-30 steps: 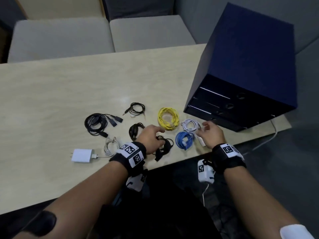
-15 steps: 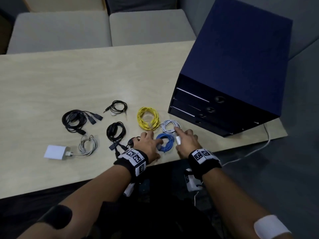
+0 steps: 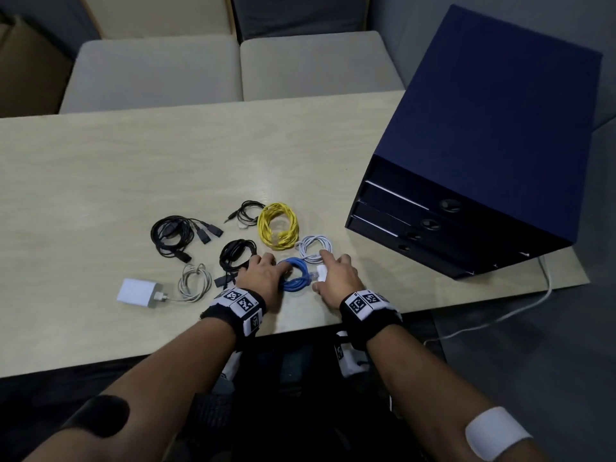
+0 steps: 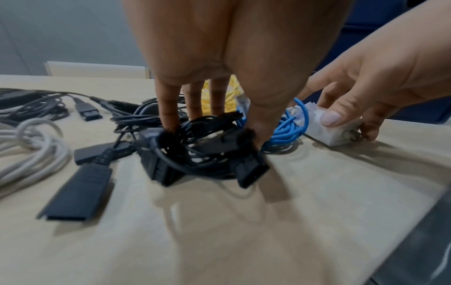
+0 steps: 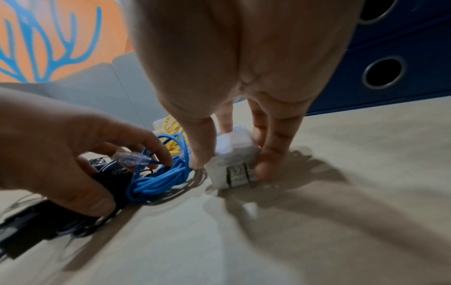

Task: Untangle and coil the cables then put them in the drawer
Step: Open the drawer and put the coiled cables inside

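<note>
Several coiled cables lie on the wooden table [image 3: 100, 181]. My left hand [image 3: 266, 275] grips a black cable bundle [image 4: 205, 154] between thumb and fingers [image 4: 168, 115], right against the blue coil [image 3: 296, 276]. My right hand [image 3: 325, 271] pinches the small white charger block [image 5: 231, 154] of the white coil [image 3: 315, 246], just right of the blue cable [image 5: 158, 173]. The yellow coil [image 3: 278, 225] lies behind them. The navy drawer unit [image 3: 483, 145] stands at the right with all its drawers closed.
Left of my hands lie two black coils [image 3: 171, 235] [image 3: 238, 251], a small black audio cable [image 3: 246, 211] and a grey cable [image 3: 195, 281] with a white charger [image 3: 136, 291]. A white cord [image 3: 500, 315] hangs off the table's right edge. Grey seats [image 3: 233, 68] stand behind the table.
Both hands have drawn together around the blue coil. The left hand brought the black bundle right up to it, and the right hand took hold of the white charger block.
</note>
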